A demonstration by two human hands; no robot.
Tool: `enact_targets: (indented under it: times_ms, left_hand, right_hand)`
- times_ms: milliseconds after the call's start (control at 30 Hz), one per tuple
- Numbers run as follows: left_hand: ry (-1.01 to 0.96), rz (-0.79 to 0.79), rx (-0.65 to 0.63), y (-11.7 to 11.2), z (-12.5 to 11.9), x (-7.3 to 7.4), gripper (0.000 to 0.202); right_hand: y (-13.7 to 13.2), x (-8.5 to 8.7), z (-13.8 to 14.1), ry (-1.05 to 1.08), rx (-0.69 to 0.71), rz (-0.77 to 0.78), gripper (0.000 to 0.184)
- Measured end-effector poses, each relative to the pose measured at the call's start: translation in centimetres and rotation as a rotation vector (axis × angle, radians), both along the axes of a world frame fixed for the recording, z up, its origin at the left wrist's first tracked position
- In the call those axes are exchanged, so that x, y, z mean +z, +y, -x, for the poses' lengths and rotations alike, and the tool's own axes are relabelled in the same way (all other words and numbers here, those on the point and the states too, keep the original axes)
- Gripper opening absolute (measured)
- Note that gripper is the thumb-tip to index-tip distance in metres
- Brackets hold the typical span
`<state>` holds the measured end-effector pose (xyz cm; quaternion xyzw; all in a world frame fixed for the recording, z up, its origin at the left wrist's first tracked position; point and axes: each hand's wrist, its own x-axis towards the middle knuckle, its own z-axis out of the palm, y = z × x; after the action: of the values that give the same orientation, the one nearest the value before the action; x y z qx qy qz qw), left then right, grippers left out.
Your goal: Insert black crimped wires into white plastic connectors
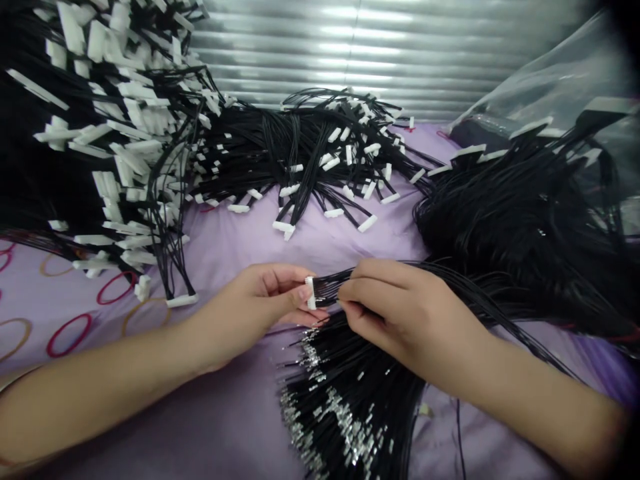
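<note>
Between the thumb and fingers of my left hand (270, 298) is a white plastic connector (311, 293), held upright on its edge. Several black wires (330, 285) run from its right side toward my right hand (387, 303). The right fingers are pinched close to the connector, on a black wire whose tip is partly hidden by the fingers. Just below both hands lies a thick bundle of loose black wires (370, 373) with silvery metal terminals (350, 427) on their ends.
A tall heap of wires with white connectors (135, 160) rises at the left. Another pile (300, 147) lies at the back by the ribbed metal wall (320, 47). More black wires (500, 213) and a clear plastic bag (540, 73) are at the right. Purple cloth (230, 247) covers the surface.
</note>
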<state>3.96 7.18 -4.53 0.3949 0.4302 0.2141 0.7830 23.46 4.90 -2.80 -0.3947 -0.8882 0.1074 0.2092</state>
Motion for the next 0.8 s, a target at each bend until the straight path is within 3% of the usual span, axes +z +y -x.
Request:
enact_targets:
  times_ms: [433,633,800]
  left_hand:
    - [-0.007,-0.045,-0.006,-0.06,0.14,-0.18,0.011]
    - [0.012,-0.060,0.000,0.05,0.10,-0.38,0.011]
    - [0.017,-0.074,-0.014,0.01,-0.09,-0.36,0.009]
  right_hand:
    - [-0.31,-0.43,0.41,-0.001,-0.011,-0.046,0.016]
    - [-0.21,-0.44,0.34,-0.048,0.093,-0.223,0.019]
    - [0.03,-0.05,-0.11,-0.051,0.118,-0.136,0.020]
